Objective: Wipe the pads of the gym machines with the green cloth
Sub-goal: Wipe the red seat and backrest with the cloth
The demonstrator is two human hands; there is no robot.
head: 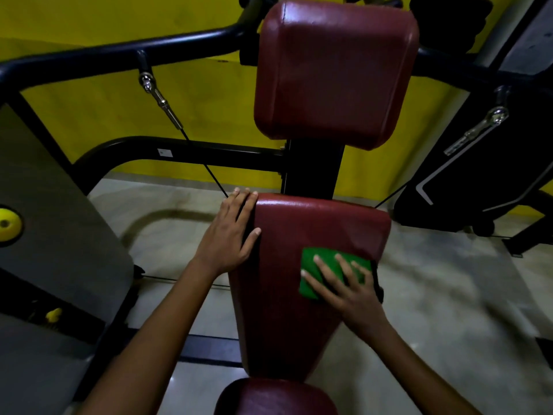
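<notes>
A dark red back pad (281, 283) runs down the middle of the view, wide at the top and narrow at the bottom. Above it sits a red head pad (335, 70), and a red seat pad (275, 398) shows at the bottom edge. My right hand (350, 286) lies flat with spread, straight fingers on the folded green cloth (314, 268), pressing it against the back pad's right side. My left hand (230, 235) rests open against the back pad's upper left edge, fingers straight.
Black machine tubes (119, 52) cross behind the pads, with steel cable fittings (158, 97) on the left and a steel cable fitting (481, 127) on the right. A grey weight-stack cover (54, 229) stands left. Another black machine (490, 187) stands right. Yellow wall behind, pale floor below.
</notes>
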